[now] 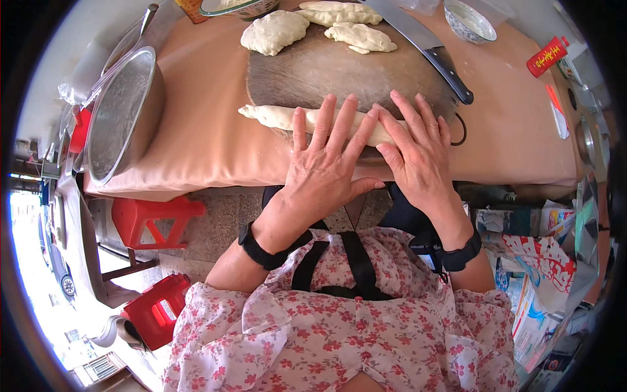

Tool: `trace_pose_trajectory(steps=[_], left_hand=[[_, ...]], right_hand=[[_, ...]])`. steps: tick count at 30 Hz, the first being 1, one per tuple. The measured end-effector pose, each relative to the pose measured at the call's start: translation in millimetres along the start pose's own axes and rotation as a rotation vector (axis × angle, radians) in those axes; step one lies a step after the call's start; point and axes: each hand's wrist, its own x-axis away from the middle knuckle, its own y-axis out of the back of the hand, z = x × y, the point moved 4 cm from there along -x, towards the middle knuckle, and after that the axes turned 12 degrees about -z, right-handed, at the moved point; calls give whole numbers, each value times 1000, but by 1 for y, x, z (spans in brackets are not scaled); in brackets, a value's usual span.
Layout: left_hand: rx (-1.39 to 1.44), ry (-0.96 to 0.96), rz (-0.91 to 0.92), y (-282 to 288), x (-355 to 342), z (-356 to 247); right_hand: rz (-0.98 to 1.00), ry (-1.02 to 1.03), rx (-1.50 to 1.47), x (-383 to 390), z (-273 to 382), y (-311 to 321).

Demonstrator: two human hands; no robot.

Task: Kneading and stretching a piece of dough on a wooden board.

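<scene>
A long roll of pale dough (pixel 271 116) lies across the near part of a wooden cutting board (pixel 294 78). My left hand (pixel 326 153) rests flat on its middle, fingers spread. Beside it, my right hand (pixel 418 147) lies on the right part of the roll, fingers stretched out; the roll's right end is hidden under it. At the board's far side sit a rounded lump of dough (pixel 274 32) and flatter dough pieces (pixel 359 38). A large knife (pixel 434 52) with a black handle lies along the board's right side.
A big metal basin (pixel 124 117) stands at the table's left. Toward the back are a patterned bowl (pixel 245 9) and a small bowl of white powder (pixel 470 23). A red can (pixel 547 57) lies right, near an orange-and-white object (pixel 558 111). Red stools (pixel 157 222) stand below left.
</scene>
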Motion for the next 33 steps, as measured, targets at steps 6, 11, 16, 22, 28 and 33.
trace_pose_trajectory(steps=[6, 11, 16, 22, 28, 33], left_hand=[[70, 3, 46, -11, -44, 20], [55, 20, 60, -21, -65, 28], [25, 11, -34, -14, -28, 11], [-18, 30, 17, 8, -14, 29], [73, 285, 13, 7, -6, 98], [32, 291, -53, -6, -26, 104]], right_hand=[[102, -61, 45, -31, -27, -21], [75, -136, 13, -47, -42, -31], [84, -101, 17, -29, -36, -14], [120, -57, 74, -31, -34, -9], [84, 42, -27, -52, 28, -23], [112, 71, -19, -63, 39, -49]])
